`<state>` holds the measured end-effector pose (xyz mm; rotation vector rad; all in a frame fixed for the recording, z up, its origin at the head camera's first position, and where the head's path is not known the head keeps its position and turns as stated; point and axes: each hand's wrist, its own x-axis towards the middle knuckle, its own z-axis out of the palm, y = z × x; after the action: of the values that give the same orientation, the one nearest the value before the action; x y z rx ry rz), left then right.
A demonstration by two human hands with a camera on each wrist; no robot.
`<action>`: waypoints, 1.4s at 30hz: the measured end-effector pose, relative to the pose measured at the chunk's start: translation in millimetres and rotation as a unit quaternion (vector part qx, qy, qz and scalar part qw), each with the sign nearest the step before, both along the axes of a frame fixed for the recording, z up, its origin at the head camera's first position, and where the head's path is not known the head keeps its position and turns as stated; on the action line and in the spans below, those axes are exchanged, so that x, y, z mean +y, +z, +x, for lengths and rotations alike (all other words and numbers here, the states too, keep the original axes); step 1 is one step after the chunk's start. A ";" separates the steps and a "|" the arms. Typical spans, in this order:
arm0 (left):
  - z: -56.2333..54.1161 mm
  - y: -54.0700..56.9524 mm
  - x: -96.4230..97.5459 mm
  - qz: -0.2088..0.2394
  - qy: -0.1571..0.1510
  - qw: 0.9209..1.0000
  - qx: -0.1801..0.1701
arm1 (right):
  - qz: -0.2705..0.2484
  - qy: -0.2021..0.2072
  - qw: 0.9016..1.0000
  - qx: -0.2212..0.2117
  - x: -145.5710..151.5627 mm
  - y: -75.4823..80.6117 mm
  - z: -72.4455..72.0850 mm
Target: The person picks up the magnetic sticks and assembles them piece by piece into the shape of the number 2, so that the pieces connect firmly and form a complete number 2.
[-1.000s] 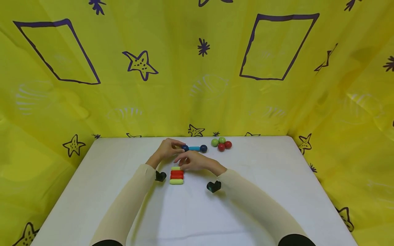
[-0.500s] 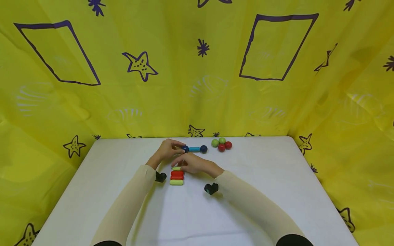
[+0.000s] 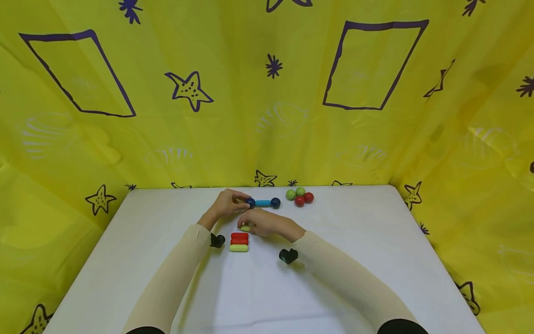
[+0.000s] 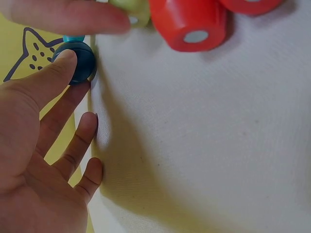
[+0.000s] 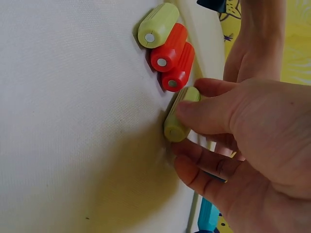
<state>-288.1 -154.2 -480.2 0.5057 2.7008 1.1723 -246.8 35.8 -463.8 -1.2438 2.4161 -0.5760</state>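
At the back of the table, my left hand (image 3: 225,203) pinches a dark blue ball (image 4: 85,63) between thumb and fingers. That ball sits at the left end of a light blue toy rod (image 3: 263,203), and another dark blue ball (image 3: 275,202) is at its right end. Just in front, my right hand (image 3: 264,221) grips a yellow-green toy rod (image 5: 181,116) with thumb and fingers. Two red toy rods (image 5: 169,48) lie side by side near it, with a second yellow-green rod (image 5: 158,25) alongside them. Pale round discs show on the rod ends.
Two green balls (image 3: 290,195) and two red balls (image 3: 299,201) stand grouped at the back, right of the blue pieces. A yellow patterned curtain (image 3: 233,125) surrounds the white table (image 3: 354,260) at the back and sides.
My right hand has taken hold of the far yellow-green rod and drawn it a little to the right, away from the red rods. My left hand stays at the dark blue ball.
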 end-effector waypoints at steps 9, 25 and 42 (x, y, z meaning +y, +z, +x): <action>2.7 2.8 1.3 -0.008 -0.001 1.000 -0.002 | -0.031 -0.032 0.999 0.003 14.7 6.1 6.6; 1.7 0.7 1.4 -0.005 -0.002 1.000 -0.002 | -0.203 -0.176 0.956 -0.120 82.3 5.4 7.7; 2.9 -1.6 1.2 -0.003 0.003 1.000 -0.006 | -0.260 -0.284 0.910 -0.154 130.9 -11.3 21.6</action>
<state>-285.2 -153.0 -481.9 0.4874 2.6974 1.1651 -225.2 166.8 -475.0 -0.5047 2.3984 -1.5363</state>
